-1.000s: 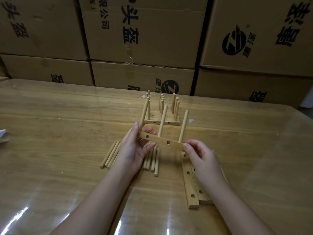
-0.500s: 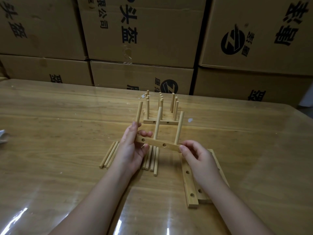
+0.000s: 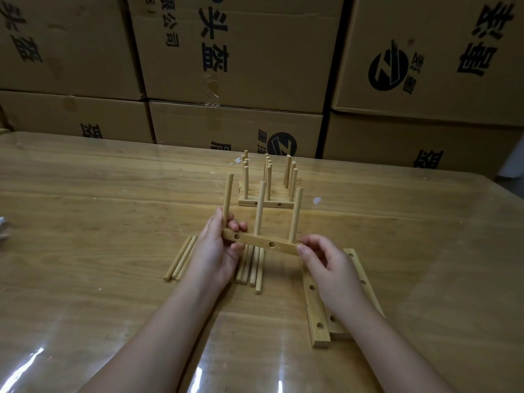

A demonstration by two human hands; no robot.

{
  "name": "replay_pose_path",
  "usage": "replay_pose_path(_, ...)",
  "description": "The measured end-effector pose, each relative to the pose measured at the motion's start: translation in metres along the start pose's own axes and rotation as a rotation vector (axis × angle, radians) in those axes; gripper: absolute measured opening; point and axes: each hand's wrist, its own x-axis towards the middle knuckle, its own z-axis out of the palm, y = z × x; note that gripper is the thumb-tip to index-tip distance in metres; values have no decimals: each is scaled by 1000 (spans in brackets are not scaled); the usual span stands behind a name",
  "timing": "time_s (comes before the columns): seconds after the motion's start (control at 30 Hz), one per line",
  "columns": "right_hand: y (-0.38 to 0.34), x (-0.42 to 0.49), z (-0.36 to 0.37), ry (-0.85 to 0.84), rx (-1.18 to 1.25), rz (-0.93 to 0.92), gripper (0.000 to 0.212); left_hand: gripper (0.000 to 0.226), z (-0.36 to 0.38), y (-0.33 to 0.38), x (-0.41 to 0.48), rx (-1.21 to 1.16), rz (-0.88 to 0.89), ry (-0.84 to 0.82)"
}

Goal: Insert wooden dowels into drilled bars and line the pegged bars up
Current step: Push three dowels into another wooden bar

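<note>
I watched the left hand (image 3: 215,251) grip the left end of a drilled bar (image 3: 261,244), its fingers (image 3: 235,224) curled over the far side and the thumb pressed against the front face. The right hand (image 3: 331,268) pinched the bar's right end between the thumb and the tips of its fingers (image 3: 302,249). So both hands were clamped on the same bar, which ran almost level between them, its right end a little lower. It appeared to be lifted clear of the counter (image 3: 85,222).

Three dowels (image 3: 260,211) stood upright in the top of the bar: one just beside the left hand's fingers, one near the middle and one close to the right end. Two open holes showed on the bar's front face.

Loose dowels (image 3: 181,258) lay flat on the counter under and to either side of the left hand, side by side. Under the right wrist lay the spare bars (image 3: 314,307), flat and pointing away from me, with their holes facing up. I could not tell how many there were.

Farther back, near the middle of the counter, the pegged bars (image 3: 265,204) stood packed together in a row with their pegs pointing up. A small white scrap (image 3: 317,199) lay just to their right. Stacked cardboard boxes (image 3: 241,52) with black print filled the background.
</note>
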Motion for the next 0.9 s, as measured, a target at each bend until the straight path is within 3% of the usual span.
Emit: replay_pose_path(0.9,-1,0,-1,3,59,37,13,22,2,2,-3,85,60,-59)
